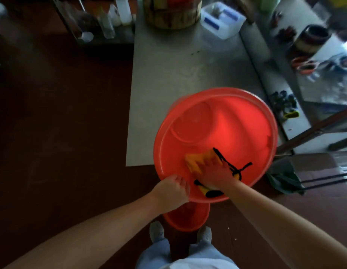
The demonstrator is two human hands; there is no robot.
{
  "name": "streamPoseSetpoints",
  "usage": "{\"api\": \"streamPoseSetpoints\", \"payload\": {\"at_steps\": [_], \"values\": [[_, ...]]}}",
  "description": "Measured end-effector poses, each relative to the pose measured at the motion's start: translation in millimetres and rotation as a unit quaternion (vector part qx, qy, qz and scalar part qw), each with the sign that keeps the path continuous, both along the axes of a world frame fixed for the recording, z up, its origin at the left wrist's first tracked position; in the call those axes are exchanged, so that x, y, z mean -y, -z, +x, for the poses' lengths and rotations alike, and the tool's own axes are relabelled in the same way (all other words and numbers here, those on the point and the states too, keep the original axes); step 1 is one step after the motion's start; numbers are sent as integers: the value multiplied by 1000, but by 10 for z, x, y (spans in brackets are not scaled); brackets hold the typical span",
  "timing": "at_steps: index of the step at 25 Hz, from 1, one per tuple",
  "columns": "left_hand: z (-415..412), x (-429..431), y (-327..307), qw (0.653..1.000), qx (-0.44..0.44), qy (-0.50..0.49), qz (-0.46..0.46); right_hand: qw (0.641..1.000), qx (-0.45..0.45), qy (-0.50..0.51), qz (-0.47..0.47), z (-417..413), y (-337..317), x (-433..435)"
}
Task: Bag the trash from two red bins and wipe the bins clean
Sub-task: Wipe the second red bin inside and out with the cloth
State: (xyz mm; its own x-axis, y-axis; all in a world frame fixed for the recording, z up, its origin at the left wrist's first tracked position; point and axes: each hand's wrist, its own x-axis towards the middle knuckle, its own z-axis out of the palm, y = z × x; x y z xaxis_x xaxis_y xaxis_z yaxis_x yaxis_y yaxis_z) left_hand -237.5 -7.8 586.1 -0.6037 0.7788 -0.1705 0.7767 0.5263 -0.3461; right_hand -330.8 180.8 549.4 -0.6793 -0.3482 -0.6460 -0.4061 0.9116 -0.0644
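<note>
A large red bin (223,121) is tilted toward me over the near corner of a grey table (178,70), its inside bare. My left hand (172,189) grips its near rim. Inside the bin, my right hand (217,173) presses a yellow cloth with black markings (196,160) against the lower wall, fingers spread over it. Below, between my feet, a second red bin (188,218) stands on the floor, mostly hidden by the first bin and my left hand.
A wooden tub (172,14) and a white box (221,20) stand at the table's far end. Bottles (110,18) fill a low shelf at the back left. Clutter and scissors (304,65) lie to the right, with green fabric (285,179) nearer me. Dark floor lies on the left.
</note>
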Motion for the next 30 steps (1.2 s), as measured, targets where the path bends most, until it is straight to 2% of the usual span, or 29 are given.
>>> {"api": "streamPoseSetpoints", "payload": {"at_steps": [7,10,16,20,23,27,30], "values": [[-131,60,-180,998,35,11,-41,999,5,33,37,283,-289,-246],[-196,131,-211,998,40,3,-46,999,-12,28,13,327,-347,-224],[-705,590,-438,997,75,6,-35,987,-53,-154,-1,205,-574,-338],[-1073,846,-740,998,55,2,-33,976,-109,-187,-12,43,-720,-385],[-1045,744,-716,997,46,-61,-31,975,-130,-181,-16,-15,-790,-377],[-584,172,-315,990,31,-129,38,982,-132,-133,-36,25,-805,-138],[-464,173,-202,987,-4,-104,122,985,-113,-122,-44,53,-802,-151]]}}
